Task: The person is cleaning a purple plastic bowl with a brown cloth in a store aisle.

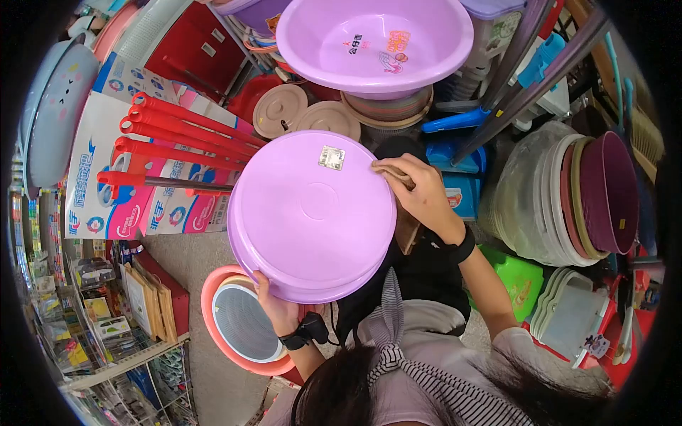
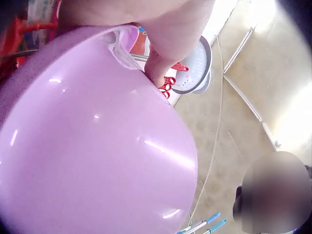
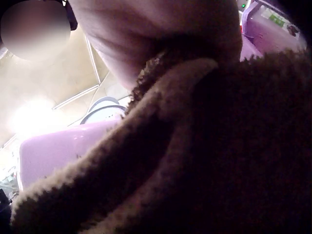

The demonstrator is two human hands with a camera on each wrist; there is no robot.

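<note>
A round light purple basin (image 1: 305,227) is held up in front of the body, its flat base with a square sticker facing the head camera. At its lower edge my left hand (image 1: 278,311) grips the rim, thumb on the near side, the other fingers hidden behind. In the left wrist view the basin's glossy side (image 2: 107,146) fills much of the picture below the hand (image 2: 170,29). My right hand (image 1: 426,197) holds a brown cloth (image 1: 395,174) at the basin's right edge. Fuzzy cloth (image 3: 234,146) covers most of the right wrist view.
Another purple basin (image 1: 426,50), with printed drawings, sits ahead on a stack. Red-ended poles (image 1: 185,131) stick out on the left before printed boxes (image 1: 92,177). Below, a pink tub (image 1: 213,305) stands on the floor. Stacked buckets (image 1: 611,192) and a green item (image 1: 508,280) are right.
</note>
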